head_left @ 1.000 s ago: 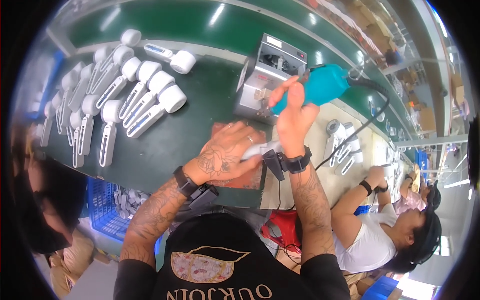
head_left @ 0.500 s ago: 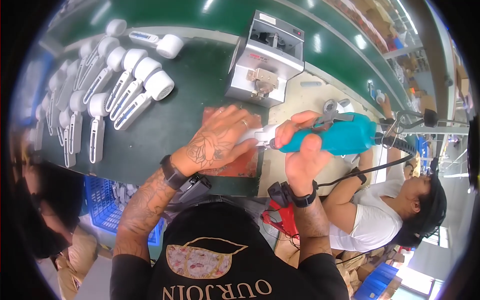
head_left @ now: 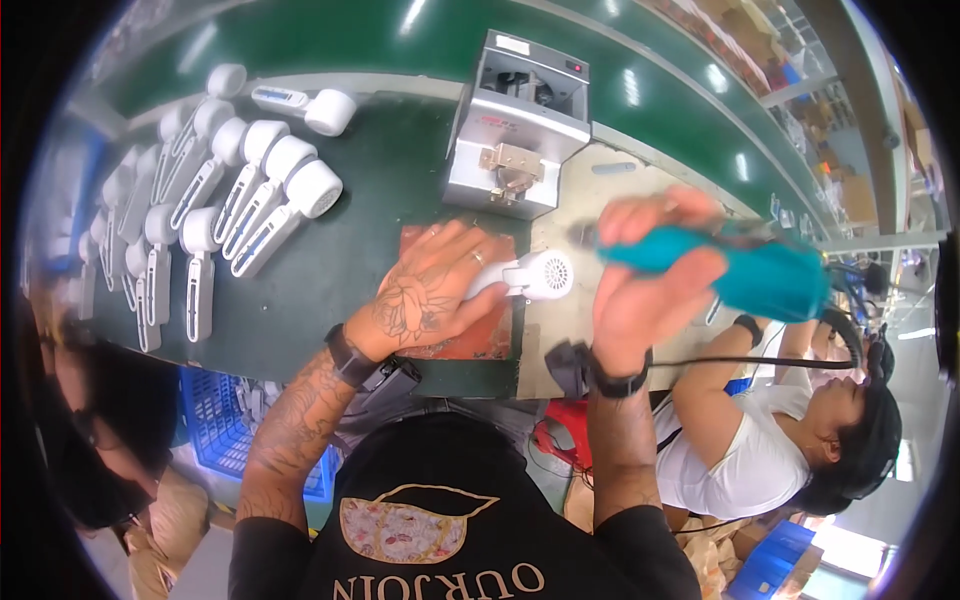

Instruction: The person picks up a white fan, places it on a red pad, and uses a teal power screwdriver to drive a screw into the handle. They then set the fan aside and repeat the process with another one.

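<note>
My left hand is closed over the handle of a white device with a round, slotted head, which looks like a small handheld fan. It presses the device onto a worn red mat, and most of the handle is hidden under the palm. Gripped in my right hand is a teal electric screwdriver with a dark cable, blurred by motion. Its tip points left, up and to the right of the device's head, apart from it.
Several similar white devices lie in rows on the dark green table at left. A grey boxy machine stands at the back. Below the table edge is a blue basket. A co-worker in a white shirt sits at right.
The screwdriver has moved away to the right and slightly up from the white device, uncovering its round head. My left hand stays on the handle.
</note>
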The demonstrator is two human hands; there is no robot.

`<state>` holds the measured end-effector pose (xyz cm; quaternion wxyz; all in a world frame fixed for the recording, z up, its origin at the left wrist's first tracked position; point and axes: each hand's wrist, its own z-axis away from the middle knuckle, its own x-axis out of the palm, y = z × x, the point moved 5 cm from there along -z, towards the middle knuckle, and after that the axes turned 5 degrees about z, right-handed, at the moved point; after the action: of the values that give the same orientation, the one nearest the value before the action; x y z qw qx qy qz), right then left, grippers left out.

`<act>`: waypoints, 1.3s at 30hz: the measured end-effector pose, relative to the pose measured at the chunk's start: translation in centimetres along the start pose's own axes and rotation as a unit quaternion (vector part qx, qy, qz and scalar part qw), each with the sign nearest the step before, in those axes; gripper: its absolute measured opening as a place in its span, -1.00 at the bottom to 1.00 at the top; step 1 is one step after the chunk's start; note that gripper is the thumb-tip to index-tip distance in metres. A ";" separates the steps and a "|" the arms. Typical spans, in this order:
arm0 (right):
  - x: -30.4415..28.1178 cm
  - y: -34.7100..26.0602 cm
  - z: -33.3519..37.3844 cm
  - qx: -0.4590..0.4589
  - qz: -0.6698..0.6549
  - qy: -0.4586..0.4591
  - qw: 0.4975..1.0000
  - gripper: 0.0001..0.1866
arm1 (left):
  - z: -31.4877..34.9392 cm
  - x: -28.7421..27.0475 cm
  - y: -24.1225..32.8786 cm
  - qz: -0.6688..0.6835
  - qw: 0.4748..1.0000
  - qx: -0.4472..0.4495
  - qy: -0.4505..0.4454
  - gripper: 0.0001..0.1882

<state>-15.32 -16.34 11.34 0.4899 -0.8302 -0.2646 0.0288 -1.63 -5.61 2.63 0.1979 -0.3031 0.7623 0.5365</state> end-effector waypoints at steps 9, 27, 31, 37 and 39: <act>1.7 1.2 -8.2 -0.136 0.244 -0.051 0.959 -0.47 | 0.2 -0.1 0.6 -0.005 1.000 0.006 0.005 -0.73; -8.9 1.3 6.2 0.085 0.240 0.107 0.961 -0.48 | -0.3 0.2 0.8 0.001 1.000 -0.008 0.004 -0.58; -9.5 1.0 7.9 0.093 0.279 0.052 0.954 -0.54 | 0.9 -0.6 -1.0 0.198 0.966 -0.117 0.116 -0.63; -8.0 -0.4 8.6 0.115 0.280 -0.005 0.953 -0.60 | 1.5 -0.3 -1.9 0.321 0.923 -0.125 0.173 -0.61; -7.5 -0.2 8.8 0.164 0.318 -0.032 0.933 -0.59 | 1.5 -0.6 -1.9 0.330 0.917 -0.122 0.188 -0.61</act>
<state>-24.52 -12.74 5.33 0.5755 -0.7777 0.0056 0.2528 0.03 -4.49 1.12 -0.1760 -0.1520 0.7706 0.5934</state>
